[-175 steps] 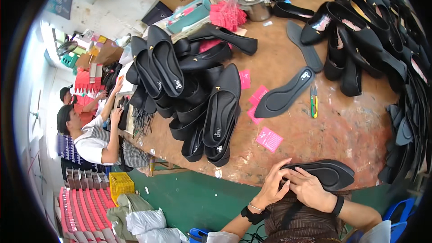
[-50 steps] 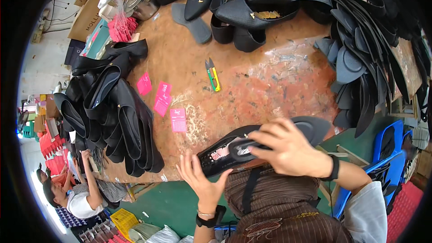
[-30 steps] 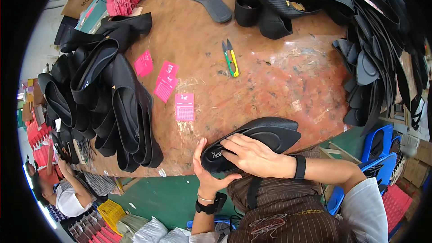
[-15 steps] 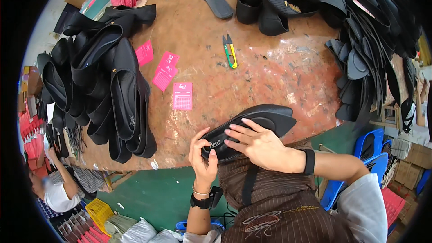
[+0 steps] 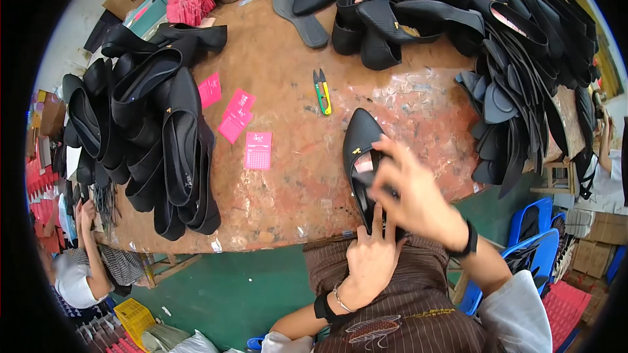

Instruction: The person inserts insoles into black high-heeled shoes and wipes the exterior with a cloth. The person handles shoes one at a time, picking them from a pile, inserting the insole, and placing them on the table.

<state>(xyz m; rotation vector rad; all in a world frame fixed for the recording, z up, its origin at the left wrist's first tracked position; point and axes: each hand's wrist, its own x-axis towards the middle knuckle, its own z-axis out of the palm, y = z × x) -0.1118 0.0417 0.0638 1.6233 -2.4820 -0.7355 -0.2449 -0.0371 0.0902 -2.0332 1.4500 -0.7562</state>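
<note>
A black pointed shoe [image 5: 362,132] with a small gold ornament rests at the table's near edge, its toe pointing away from me. Pink lining shows inside its opening. My left hand [image 5: 373,263] is at the heel end, with fingers against and partly inside the back of the shoe; it seems to steady it. Over the opening's right side hovers my right hand [image 5: 422,199], bent and smeared by motion. Whether it holds anything, I cannot make out. Part of the heel is hidden by both hands.
Thread snips [image 5: 322,93] with green and yellow handles lie beyond the shoe. Pink cards [image 5: 258,151] are to the left, near piled black shoes [image 5: 180,150]. More shoes [image 5: 386,33] and stacked dark insoles [image 5: 500,103] fill the far right. One flat sole [image 5: 302,21] lies at the back.
Both hands were on a dark shoe-shaped piece pointing right; now the shoe points away. My left hand has moved right to the heel, and my right hand has lifted. The view has shifted slightly.
</note>
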